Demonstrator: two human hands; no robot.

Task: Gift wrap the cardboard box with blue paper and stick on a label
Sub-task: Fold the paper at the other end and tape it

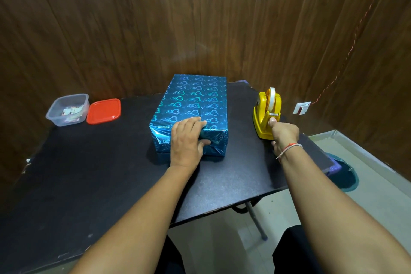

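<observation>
A black table [93, 184] is standing against a brown wood-panelled wall, carrying four items. A box wrapped in blue heart-patterned paper [195, 104] is sitting at its centre, running from near to far. At the far left, a clear plastic container [66, 110] holding small packets is resting just beside its red lid [103, 111], which is lying flat. A yellow tape dispenser [265, 113] is standing at the right edge.

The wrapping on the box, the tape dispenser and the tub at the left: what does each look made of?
The wrapping looks like metallic foil paper: glossy blue, heart print, sharp creases. The tape dispenser appears to be moulded yellow plastic, smooth and slightly shiny. The tub seems to be translucent plastic, since its contents show through.
</observation>
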